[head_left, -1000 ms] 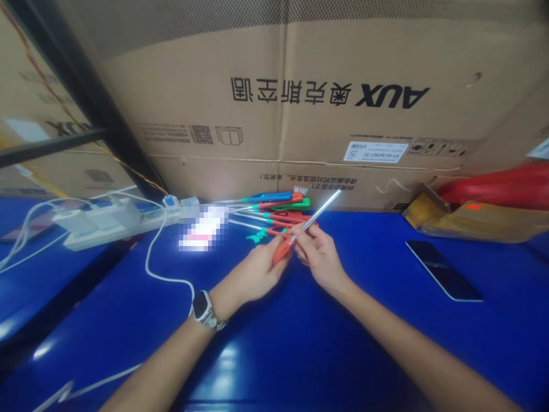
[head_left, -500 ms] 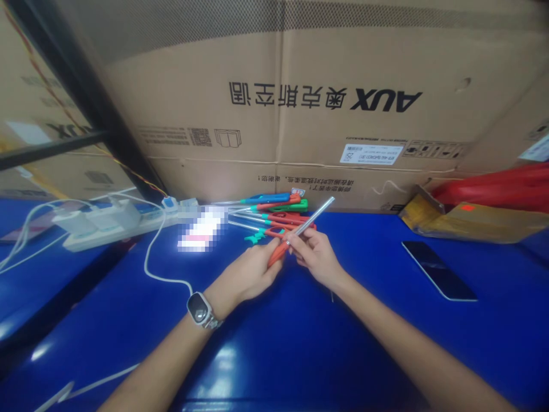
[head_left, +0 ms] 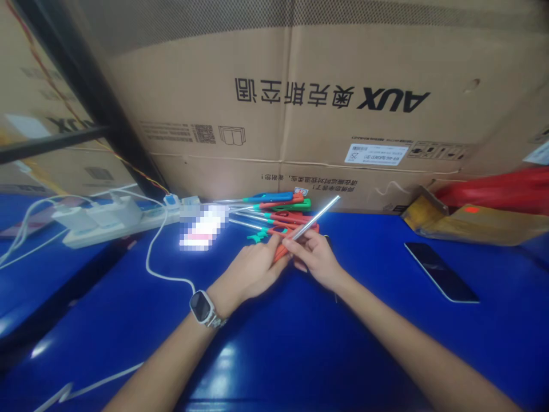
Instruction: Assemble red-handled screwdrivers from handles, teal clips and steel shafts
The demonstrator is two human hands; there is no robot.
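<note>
My left hand [head_left: 253,273] is closed round the orange handle of a long-nosed lighter [head_left: 316,218], whose silver metal tube points up and to the right. With thumb and fingers, my right hand [head_left: 318,260] pinches the lower end of that tube, where it meets the handle. Much of the handle is hidden by my fingers. Just beyond both hands lies a pile of similar lighters [head_left: 271,198] with blue, green and red handles, their metal tubes pointing left. Small teal pieces [head_left: 256,236] lie in front of the pile.
A tall cardboard box [head_left: 317,46] stands behind the blue table [head_left: 291,355]. At left are a power strip [head_left: 86,233] with plugs and white cables, and a bright blurred-out screen [head_left: 205,229]. On the right lie a phone [head_left: 441,273] and an open carton [head_left: 463,224] with red plastic.
My right thumb has come down along the tube to its base. The view has shifted slightly; both hands still hold the lighter at nearly the same slant.
</note>
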